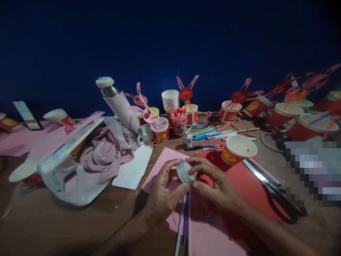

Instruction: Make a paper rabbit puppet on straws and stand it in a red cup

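A roll of clear tape [184, 171], whitish at the edges, is held up between both hands over the pink paper [210, 220]. My left hand [163, 190] grips its left and lower side between thumb and fingers. On the other side, my right hand [215, 179] has thumb and fingertips closed on the roll's right edge. Under the hands, a purple straw [185, 222] and pale straws [180, 227] lie on the paper. To the right, red paper [229, 199] carries a paper cup [239, 149] and black-handled scissors [274, 192].
Rabbit-faced paper cups [161, 129] stand along the back, near a stack of white cups [170, 99] and a jar of paper scraps [179, 122]. A thermos [118, 103], a metal mug [145, 134] and a plastic bag with cloth [101, 149] are on the left. Pens and sticks [213, 133] lie behind.
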A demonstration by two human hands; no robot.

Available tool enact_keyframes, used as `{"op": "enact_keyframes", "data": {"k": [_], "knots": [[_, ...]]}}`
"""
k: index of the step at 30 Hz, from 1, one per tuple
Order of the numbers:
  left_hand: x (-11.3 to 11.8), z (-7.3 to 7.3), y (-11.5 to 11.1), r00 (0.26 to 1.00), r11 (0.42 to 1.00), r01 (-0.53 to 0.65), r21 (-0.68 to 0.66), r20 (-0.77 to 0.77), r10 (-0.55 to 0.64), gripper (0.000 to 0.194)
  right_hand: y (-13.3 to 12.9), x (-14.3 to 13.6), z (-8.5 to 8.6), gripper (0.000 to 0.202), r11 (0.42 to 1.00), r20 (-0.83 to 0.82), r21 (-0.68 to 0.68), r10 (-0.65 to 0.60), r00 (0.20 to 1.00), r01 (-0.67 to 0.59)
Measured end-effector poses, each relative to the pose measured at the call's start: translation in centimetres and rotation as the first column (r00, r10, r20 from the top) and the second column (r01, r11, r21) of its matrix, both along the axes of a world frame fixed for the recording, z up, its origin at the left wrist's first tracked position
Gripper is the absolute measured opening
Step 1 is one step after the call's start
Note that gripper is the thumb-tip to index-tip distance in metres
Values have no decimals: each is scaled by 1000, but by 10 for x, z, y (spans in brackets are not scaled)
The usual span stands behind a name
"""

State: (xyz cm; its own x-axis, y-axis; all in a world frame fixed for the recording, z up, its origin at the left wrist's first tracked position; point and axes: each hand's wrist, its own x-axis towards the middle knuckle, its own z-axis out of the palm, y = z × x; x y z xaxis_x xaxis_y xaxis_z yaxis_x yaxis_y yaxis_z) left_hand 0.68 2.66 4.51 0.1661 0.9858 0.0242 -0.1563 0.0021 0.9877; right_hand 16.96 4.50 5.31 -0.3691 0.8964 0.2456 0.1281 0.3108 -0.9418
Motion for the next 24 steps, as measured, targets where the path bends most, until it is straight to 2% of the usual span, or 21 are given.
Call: {"op": "enact_keyframes", "data": {"k": [2, 4, 8, 11, 14, 17, 21, 24], "knots": [[1, 0, -1, 989, 989, -68, 131, -122, 84, 45, 0, -1, -1, 11, 1000, 0, -4, 9, 1000, -9], [3, 1, -3, 969, 962, -85, 259, -204, 140, 47, 0, -2, -2, 10, 999, -14, -15, 42, 999, -42], [4, 2, -5, 949, 938, -46, 343, -279, 148, 51, 0, -5, -5, 11, 996, -63, -34, 81, 995, -84], [4, 2, -5, 972, 958, -24, 287, -217, 89, 45, -1, -6, -6, 12, 997, -69, -33, 72, 995, -74], [3, 2, -3, 997, 989, -6, 147, -81, 18, 37, -1, -6, -6, 11, 998, -41, -9, 63, 997, -64], [2, 3, -1, 998, 999, 35, 4, 44, -35, 37, -1, -6, -8, 13, 992, 27, 105, 60, 998, -63], [0, 2, 1, 989, 994, 73, -82, 134, -62, 35, -2, -6, -15, 24, 951, 84, 301, 52, 995, -75], [-1, 0, 2, 984, 987, 69, -144, 172, -44, 33, -2, -6, -21, 26, 928, 105, 365, 40, 994, -76]]}}
